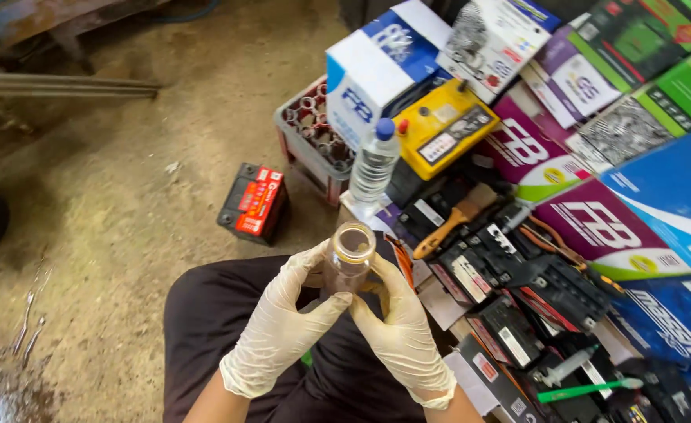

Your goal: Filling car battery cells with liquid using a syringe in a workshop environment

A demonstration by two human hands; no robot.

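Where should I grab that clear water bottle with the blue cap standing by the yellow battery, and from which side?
Take the water bottle around its ribbed middle, below the blue cap. It stands upright, so a sideways wrap suits it. Come from the left, the bare floor side: the yellow battery and boxes crowd its right and back. Both hands, left hand and right hand, are now around a small clear jar.

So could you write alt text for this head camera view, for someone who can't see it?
Two gloved hands, left hand and right hand, hold a small clear open jar over the person's lap. Beyond it stand a plastic water bottle, a yellow battery, a paintbrush and coloured boxes.
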